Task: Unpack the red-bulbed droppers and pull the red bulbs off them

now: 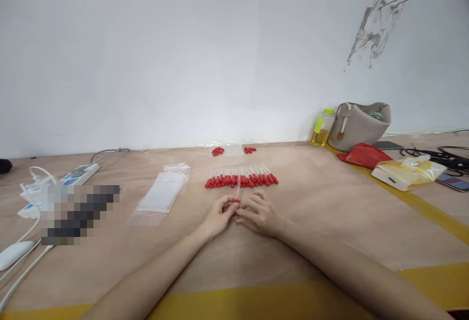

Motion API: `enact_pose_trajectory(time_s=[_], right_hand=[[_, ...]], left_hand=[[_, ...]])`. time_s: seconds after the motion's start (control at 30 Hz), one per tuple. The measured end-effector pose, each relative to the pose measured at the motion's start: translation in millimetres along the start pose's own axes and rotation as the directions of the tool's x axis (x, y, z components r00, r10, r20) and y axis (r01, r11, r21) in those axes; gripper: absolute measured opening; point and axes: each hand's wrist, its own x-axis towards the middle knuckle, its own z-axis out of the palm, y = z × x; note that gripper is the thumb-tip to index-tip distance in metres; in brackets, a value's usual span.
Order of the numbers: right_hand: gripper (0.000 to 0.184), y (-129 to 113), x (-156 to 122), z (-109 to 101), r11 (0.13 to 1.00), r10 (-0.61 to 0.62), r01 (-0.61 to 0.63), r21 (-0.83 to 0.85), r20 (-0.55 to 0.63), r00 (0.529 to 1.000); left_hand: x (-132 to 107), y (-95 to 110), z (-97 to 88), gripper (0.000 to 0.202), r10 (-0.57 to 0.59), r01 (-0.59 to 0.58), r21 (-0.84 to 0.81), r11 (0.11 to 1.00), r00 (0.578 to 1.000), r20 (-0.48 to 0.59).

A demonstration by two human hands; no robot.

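Between my two hands stands a clear thin dropper [239, 189] with a red bulb at its near end. My left hand [222, 213] is closed, its thumb and fingers pinching the dropper near the red bulb. From the other side, my right hand [262, 215] is closed with its fingertips at the same red end, which they partly hide. Just beyond my hands, several more droppers [256, 181] lie side by side in a row, red bulbs toward me and clear tubes pointing away.
Loose red bulbs [218, 151] lie on clear plastic [232, 150] near the wall. Clear zip bags [161, 193] are at left, beside a power strip [80, 175] and cables. On the right are a bottle [322, 128], a grey bag [361, 127], a red pouch [364, 155] and a yellow-white package [406, 173].
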Motion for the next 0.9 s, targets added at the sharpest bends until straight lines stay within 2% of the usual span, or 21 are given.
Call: enact_pose_trajectory(time_s=[0.07, 0.17, 0.27, 0.37, 0.47, 0.57, 0.9], right_hand=[[0.014, 5, -1, -4, 0.998, 0.066, -0.066, 0.003, -0.035, 0.997], [0.021, 10, -4, -9, 0.983, 0.185, -0.185, 0.0, -0.007, 0.983], [0.027, 14, -8, -8, 0.964, 0.258, -0.262, 0.03, 0.111, 0.96], [0.021, 16, -13, 1, 0.944, 0.311, -0.325, 0.051, 0.191, 0.931], [0.014, 16, -14, 7, 0.937, 0.322, -0.344, 0.057, 0.232, 0.918], [0.015, 16, -13, 9, 0.941, 0.306, -0.333, 0.064, 0.262, 0.915], [0.023, 17, -13, 11, 0.95, 0.283, -0.309, 0.052, 0.287, 0.915]], left_hand=[[2, -2, -7.3, 0.031, 0.137, -0.122, 0.299, 0.947, 0.99, -0.029], [3, -3, -17.9, 0.022, 0.287, -0.264, 0.613, 0.745, 0.956, 0.064], [5, -5, -23.3, 0.018, 0.381, -0.372, 0.722, 0.583, 0.91, 0.162], [8, -8, -24.7, 0.019, 0.451, -0.427, 0.761, 0.489, 0.87, 0.198], [10, -11, -24.5, 0.018, 0.489, -0.456, 0.771, 0.444, 0.845, 0.217], [11, -12, -24.3, 0.018, 0.499, -0.469, 0.765, 0.441, 0.837, 0.225], [9, -6, -26.2, 0.023, 0.432, -0.455, 0.76, 0.464, 0.865, 0.254]])
